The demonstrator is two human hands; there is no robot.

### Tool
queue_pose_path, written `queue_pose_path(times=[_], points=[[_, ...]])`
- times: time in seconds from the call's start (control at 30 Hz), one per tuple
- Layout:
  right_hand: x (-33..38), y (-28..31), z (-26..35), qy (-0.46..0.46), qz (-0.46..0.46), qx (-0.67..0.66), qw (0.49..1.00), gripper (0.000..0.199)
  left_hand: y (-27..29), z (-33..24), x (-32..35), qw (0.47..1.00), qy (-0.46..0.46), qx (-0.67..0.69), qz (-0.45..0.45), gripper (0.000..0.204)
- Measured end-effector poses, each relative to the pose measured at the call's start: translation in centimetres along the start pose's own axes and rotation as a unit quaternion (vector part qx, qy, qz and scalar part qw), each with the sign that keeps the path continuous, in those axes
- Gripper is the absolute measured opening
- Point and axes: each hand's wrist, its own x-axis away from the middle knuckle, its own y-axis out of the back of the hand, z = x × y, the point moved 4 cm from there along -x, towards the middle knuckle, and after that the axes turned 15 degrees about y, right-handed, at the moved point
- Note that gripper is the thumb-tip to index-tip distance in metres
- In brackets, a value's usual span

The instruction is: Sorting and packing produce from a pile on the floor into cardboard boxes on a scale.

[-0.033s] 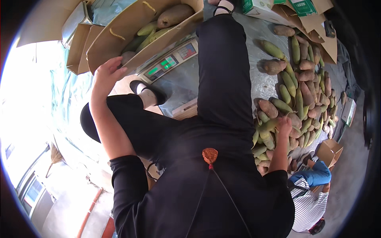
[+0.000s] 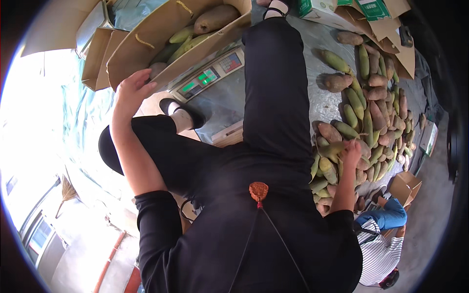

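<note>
My left hand rests at the near left corner of a cardboard box with rope handles, its fingers apart and gripping nothing. Inside that box lie green radishes and a large brownish root like a sweet potato; another root sits close to my fingertips. On the right, my right hand is closed round one end of a green radish, over a heap of green radishes and pinkish-brown roots. Part of its grip is hidden.
The box stands by a digital scale with a lit green display. Plastic sheeting covers the floor. Open cartons stand at far right. Another person in a striped shirt is at lower right. My legs lie between box and heap.
The green radish in my right hand has tilted up toward level, uncovering more of the radishes below it. My left hand stays at the box.
</note>
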Motion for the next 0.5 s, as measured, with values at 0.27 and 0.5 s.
queue_pose_path(times=[0.27, 0.5], points=[[-3.6, -9.6, 27.9, 0.245, 0.044, -0.142, 0.958, 0.017, -0.9, -0.5, -0.8, 0.999, -0.025, -0.035, -0.004, 0.046], [-3.7, -16.9, 45.3, 0.374, 0.263, -0.373, 0.807, 0.023, -0.7, -1.1, -0.4, 0.998, -0.034, -0.052, -0.026, 0.045]])
